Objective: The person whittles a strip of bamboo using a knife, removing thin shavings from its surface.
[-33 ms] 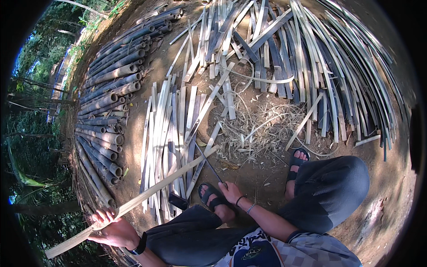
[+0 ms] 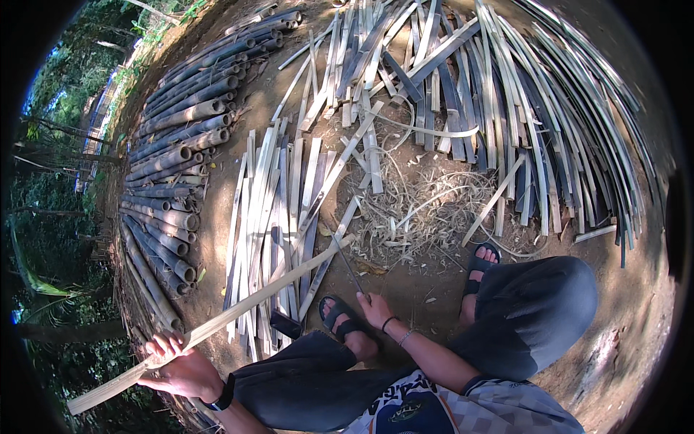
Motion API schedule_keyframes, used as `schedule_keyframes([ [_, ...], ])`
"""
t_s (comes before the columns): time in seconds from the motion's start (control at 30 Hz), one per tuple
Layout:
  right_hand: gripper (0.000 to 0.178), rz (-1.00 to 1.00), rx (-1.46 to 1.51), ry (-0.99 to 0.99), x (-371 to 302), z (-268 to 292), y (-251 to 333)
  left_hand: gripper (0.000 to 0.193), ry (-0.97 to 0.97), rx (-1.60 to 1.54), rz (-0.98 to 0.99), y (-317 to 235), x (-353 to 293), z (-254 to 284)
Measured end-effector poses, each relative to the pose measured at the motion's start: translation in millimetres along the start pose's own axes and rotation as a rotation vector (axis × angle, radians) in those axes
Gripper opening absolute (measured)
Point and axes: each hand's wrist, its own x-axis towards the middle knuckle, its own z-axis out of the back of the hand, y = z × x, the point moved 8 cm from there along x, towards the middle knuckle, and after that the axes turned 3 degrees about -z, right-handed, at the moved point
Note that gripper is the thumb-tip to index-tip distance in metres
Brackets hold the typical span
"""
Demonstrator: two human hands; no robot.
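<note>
While a long pale bamboo strip is held slanting across the ground, its near end is clamped in the left hand, fingers curled together around it. The far end of the strip lies over the pile of split slats, reaching toward the heap of shavings. A thin dark blade is gripped by the right hand, fingers closed on its handle just beside the left sandalled foot; the blade's tip points up toward the far end of the strip, but contact cannot be confirmed.

Whole bamboo poles are stacked in a row at the left, uncut. A broad fan of darker finished strips is laid out across the upper right. Between them, the pale slats are piled in the middle.

Progress, as judged from the piles: a large share of material is already split and thinned, as the fan and the shavings suggest. A good stack of slats and many whole poles are left unworked, so much is judged to remain. The strip in hand appears only partly dressed, though that is hard to tell.
</note>
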Motion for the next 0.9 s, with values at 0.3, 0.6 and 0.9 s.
schedule_keyframes([
  [0.3,0.06,0.285,-0.013,-0.071,4.0,-6.1,14.6,0.049,0.086,-0.085,-0.031,-2.9,-3.5,-32.5],
  [0.6,0.047,-0.185,0.304,0.077,-0.8,-19.0,-13.0,0.048,0.065,-0.151,-0.042,-0.1,0.2,-24.9],
  [0.9,0.045,-0.272,0.293,0.017,1.1,-15.2,-23.7,0.049,0.02,-0.162,0.003,4.3,15.0,3.1],
])
